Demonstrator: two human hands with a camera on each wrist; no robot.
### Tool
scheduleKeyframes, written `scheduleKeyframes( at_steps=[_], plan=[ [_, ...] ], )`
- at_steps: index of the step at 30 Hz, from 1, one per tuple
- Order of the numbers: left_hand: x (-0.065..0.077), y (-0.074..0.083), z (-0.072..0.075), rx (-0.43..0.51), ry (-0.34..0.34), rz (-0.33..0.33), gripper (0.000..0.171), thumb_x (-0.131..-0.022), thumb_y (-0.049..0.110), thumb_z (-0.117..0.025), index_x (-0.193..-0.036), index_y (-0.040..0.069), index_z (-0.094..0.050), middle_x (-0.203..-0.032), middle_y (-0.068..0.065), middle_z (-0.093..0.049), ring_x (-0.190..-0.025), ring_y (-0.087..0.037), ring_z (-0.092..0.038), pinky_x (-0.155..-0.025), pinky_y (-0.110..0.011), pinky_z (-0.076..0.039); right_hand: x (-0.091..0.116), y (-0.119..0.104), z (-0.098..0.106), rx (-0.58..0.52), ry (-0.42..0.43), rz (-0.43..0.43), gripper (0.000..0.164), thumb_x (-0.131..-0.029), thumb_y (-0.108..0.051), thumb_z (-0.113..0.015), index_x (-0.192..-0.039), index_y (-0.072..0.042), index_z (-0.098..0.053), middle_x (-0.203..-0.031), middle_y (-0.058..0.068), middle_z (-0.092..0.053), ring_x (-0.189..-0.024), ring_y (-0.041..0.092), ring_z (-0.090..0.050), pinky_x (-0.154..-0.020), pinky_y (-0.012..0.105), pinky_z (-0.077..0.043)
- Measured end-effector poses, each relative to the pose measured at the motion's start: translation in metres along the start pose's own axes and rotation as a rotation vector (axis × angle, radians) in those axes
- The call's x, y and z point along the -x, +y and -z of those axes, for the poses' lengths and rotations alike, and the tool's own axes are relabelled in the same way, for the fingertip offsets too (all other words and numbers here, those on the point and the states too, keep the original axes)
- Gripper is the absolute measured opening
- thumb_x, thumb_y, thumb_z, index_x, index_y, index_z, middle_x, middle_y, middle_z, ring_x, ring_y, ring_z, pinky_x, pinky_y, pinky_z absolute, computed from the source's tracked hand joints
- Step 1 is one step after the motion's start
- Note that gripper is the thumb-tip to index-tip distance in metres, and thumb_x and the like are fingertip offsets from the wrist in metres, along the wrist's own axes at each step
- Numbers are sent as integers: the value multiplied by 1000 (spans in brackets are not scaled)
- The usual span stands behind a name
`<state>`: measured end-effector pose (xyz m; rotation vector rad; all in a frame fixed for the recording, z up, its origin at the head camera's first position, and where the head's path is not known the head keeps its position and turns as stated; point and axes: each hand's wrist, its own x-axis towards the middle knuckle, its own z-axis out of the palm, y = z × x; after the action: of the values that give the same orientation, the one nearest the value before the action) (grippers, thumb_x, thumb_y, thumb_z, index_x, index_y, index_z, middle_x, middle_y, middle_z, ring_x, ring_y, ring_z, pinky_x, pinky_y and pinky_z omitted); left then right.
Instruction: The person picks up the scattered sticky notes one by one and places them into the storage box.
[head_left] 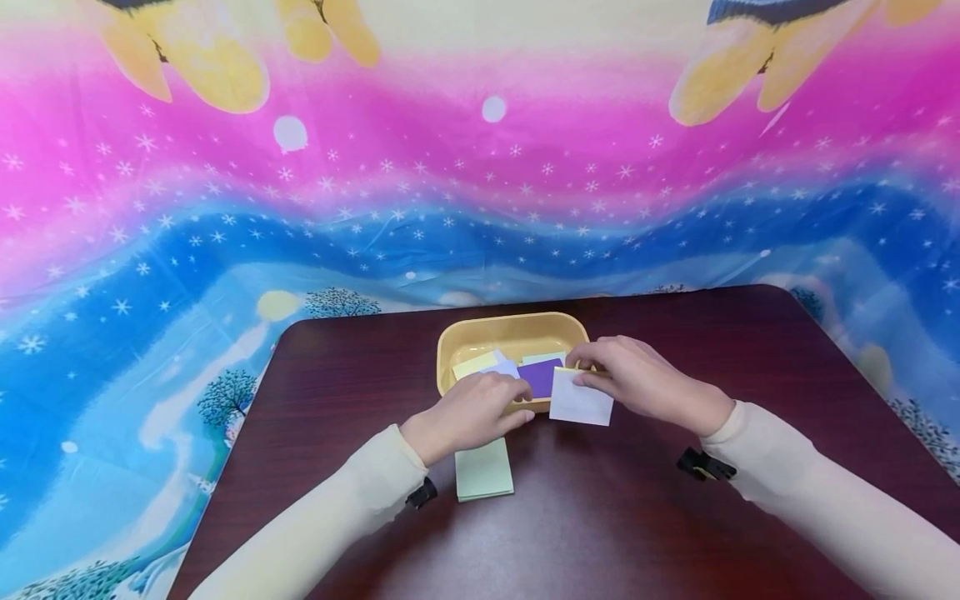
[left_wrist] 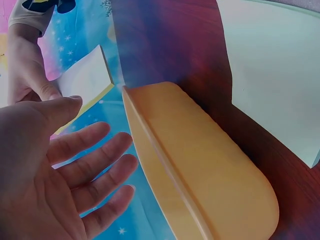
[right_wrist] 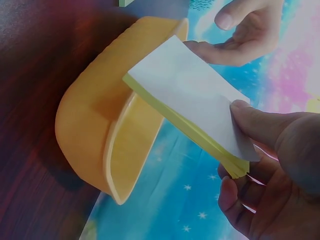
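Observation:
My right hand (head_left: pixel 648 379) pinches a pad of sticky notes (head_left: pixel 582 400) at one edge, thumb on its white face. The right wrist view shows the yellow sheets of this pad (right_wrist: pixel 190 100) slightly fanned beneath the white face. My left hand (head_left: pixel 472 412) hovers at the front rim of a yellow plastic basin (head_left: pixel 480 335). Its fingers are relaxed and spread in the left wrist view, with nothing held by that hand (left_wrist: pixel 70 170). Inside the basin lie a pale yellow pad (head_left: pixel 472 364), a lavender pad (head_left: pixel 504 368), a purple pad (head_left: pixel 536 379) and a partly covered light green one.
A light green pad (head_left: pixel 483 475) lies on the dark reddish-brown table (head_left: pixel 615 517), in front of the basin and below my left wrist. A printed pink and blue cloth (head_left: pixel 480 192) hangs behind the table's far edge.

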<state>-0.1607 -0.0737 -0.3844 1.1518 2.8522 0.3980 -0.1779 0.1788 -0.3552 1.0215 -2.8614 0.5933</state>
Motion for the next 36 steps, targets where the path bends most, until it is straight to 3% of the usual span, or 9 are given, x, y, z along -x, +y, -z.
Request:
scheduleKeyframes(
  at_steps=[7, 18, 36],
  plan=[
    [-3, -5, 0, 12, 4, 28, 25, -100, 34, -62, -111, 13, -72, -104, 1, -76, -93, -15, -69, -84, -33, -56, -6, -4, 1, 9, -9, -3, 14, -91, -17, -76, -104, -16, -74, -85, -8, -72, -71, 5, -55, -66, 27, -46],
    [-4, -12, 3, 40, 25, 40, 29, -100, 35, -63, -115, 11, -71, -111, -2, -76, -103, -16, -71, -91, -36, -56, -16, 2, 2, -34, 9, -9, 16, -92, -15, -74, -108, -12, -74, -92, -1, -75, -79, 8, -67, -68, 30, -52],
    [-6, -23, 8, 52, 33, 81, 31, -100, 34, -64, -119, 11, -69, -113, -4, -75, -105, -19, -70, -97, -38, -54, -33, 7, -1, -45, 46, -33, 18, -93, -15, -73, -110, -11, -74, -93, 1, -76, -81, 12, -67, -67, 30, -50]
  ],
)
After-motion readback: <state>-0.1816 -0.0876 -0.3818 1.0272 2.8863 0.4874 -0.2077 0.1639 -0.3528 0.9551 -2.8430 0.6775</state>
